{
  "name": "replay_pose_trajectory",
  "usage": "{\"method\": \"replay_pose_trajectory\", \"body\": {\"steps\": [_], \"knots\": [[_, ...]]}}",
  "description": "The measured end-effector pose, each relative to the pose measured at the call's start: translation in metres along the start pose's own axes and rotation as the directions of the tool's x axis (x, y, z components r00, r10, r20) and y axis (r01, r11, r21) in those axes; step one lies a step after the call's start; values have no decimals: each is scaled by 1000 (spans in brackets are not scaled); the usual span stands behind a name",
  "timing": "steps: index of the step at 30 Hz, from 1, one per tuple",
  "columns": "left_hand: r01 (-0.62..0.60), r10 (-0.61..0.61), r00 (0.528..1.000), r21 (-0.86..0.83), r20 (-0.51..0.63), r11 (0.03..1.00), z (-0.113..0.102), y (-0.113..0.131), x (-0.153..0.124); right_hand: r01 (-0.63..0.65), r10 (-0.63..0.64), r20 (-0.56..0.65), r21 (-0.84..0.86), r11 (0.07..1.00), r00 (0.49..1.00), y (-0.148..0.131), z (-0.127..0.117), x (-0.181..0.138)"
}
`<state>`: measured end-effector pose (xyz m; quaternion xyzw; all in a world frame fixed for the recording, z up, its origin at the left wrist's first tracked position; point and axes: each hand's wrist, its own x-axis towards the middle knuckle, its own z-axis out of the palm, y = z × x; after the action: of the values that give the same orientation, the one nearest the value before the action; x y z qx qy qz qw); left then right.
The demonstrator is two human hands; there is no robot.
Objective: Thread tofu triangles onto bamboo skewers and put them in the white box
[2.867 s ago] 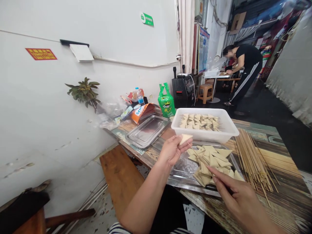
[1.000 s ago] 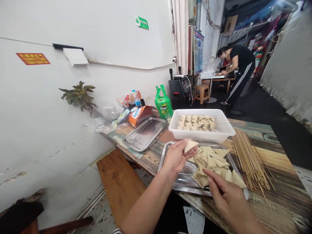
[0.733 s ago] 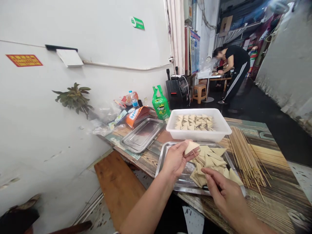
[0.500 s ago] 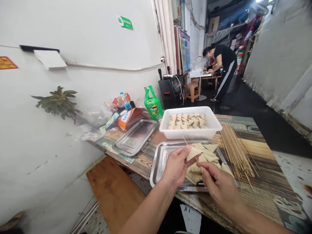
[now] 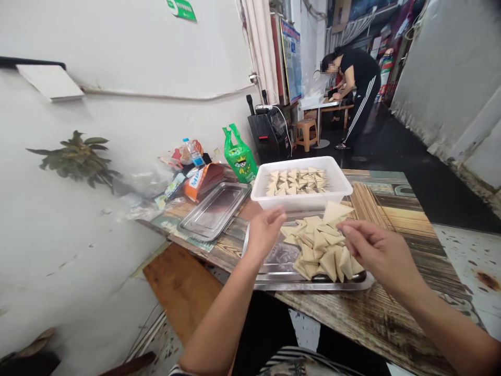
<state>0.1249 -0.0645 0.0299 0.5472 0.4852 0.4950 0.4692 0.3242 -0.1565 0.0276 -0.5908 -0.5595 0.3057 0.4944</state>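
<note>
My right hand [image 5: 378,253] pinches a thin bamboo skewer that barely shows between its fingertips. A pale triangular slice of tofu skin [image 5: 336,211] sits on it, above the pile. To the left, my left hand [image 5: 266,232] hovers over the near metal tray [image 5: 270,284], slightly blurred, its fingers curled together with nothing seen in them. Loose triangles [image 5: 319,243] are heaped on the tray's right side, partly over a dark object at the front. Behind the tray stands a white plastic tub [image 5: 301,200] holding rows of skewered triangles [image 5: 295,181].
Bare bamboo skewers [image 5: 368,203] lie right of the tub. A second metal tray [image 5: 215,211], a green bag [image 5: 240,162] and an orange packet [image 5: 201,180] stand left. A person [image 5: 360,78] bends over a table farther back.
My left hand has let go of the triangle and moved left. My right hand has moved right and up with the skewered triangle, uncovering the pile. The view has tilted down slightly.
</note>
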Motion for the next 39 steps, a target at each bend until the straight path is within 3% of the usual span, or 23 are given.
{"method": "replay_pose_trajectory", "body": {"steps": [3, 5, 10, 16, 24, 28, 31, 35, 39], "knots": [[-58, 24, 996, 406, 89, 912, -8, -22, 17, -30, 32, -31, 49, 998, 999, -6, -3, 2], [-130, 25, 979, 517, 204, 846, -5, -30, 22, -38, 39, -32, 39, 999, 999, -10, -3, 1], [-323, 123, 916, 520, 382, 791, 12, -27, 22, -46, 49, -48, 59, 997, 998, -10, 0, 2], [-318, 10, 917, 717, 398, 620, 36, -16, 14, -35, 38, -59, 51, 998, 998, -10, 1, 5], [-317, 9, 900, 642, 435, 698, 46, -9, 11, -20, 21, -53, 16, 1000, 998, -11, 2, 6], [-169, 16, 950, 467, 313, 868, 39, -13, 12, -8, 8, -43, 18, 1000, 999, -6, 2, 4], [98, -118, 967, 98, 227, 990, 25, -17, 14, 5, -5, 1, -14, 1000, 1000, 0, 4, 1], [372, -311, 926, -369, 215, 852, 1, -18, 16, 52, -39, 144, -87, 995, 989, 5, 14, -7], [413, -359, 908, -591, 214, 692, -18, -15, 16, 147, -110, 252, -132, 980, 961, 8, 25, -17]]}}
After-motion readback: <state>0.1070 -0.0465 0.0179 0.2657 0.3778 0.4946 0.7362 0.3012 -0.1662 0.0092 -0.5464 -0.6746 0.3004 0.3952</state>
